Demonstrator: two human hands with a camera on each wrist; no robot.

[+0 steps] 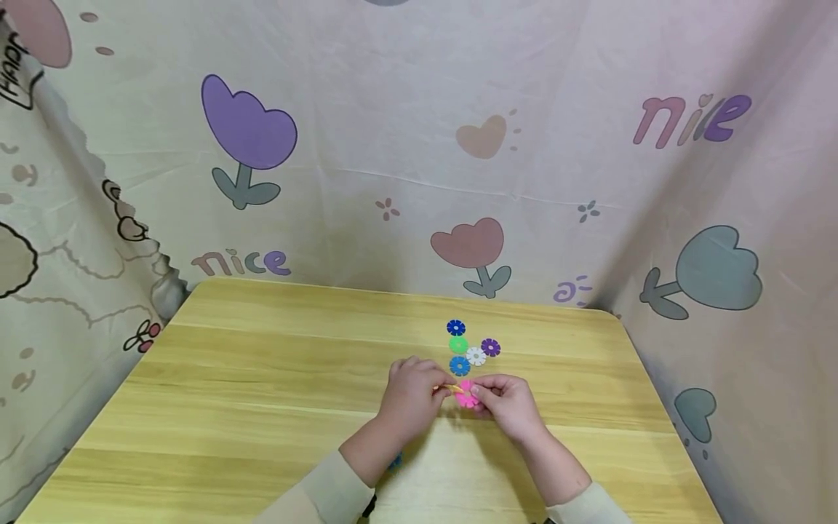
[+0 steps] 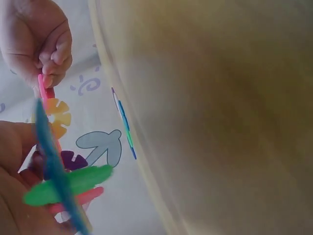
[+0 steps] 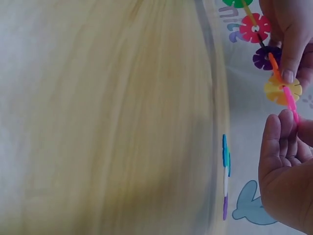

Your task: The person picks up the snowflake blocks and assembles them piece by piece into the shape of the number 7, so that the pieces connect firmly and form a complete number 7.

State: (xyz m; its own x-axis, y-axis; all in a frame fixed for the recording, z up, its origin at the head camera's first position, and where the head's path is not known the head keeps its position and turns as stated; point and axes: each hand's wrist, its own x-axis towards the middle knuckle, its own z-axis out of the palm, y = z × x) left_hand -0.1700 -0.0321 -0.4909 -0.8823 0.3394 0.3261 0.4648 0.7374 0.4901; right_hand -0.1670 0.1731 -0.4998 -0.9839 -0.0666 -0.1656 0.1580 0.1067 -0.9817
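Note:
My left hand (image 1: 414, 397) pinches a chain of slotted plastic flower discs near its end, with thumb and fingertips at a yellow disc (image 3: 274, 94). The chain hangs back beneath that hand; a purple disc (image 3: 261, 58), a red disc (image 3: 249, 28) and a green disc (image 2: 88, 182) show along it. My right hand (image 1: 513, 406) pinches a pink disc (image 1: 467, 399) between thumb and fingers. The pink disc meets the yellow one edge to edge, at an angle; how deep the slots engage cannot be told. Both hands are held above the table.
On the wooden table (image 1: 275, 364), beyond the hands, lie a dark blue disc (image 1: 456, 327), a green disc (image 1: 458, 345), a light blue disc (image 1: 460, 366), a white disc (image 1: 476, 356) and a purple disc (image 1: 491, 347). A printed curtain (image 1: 353, 145) hangs behind the table and at both sides.

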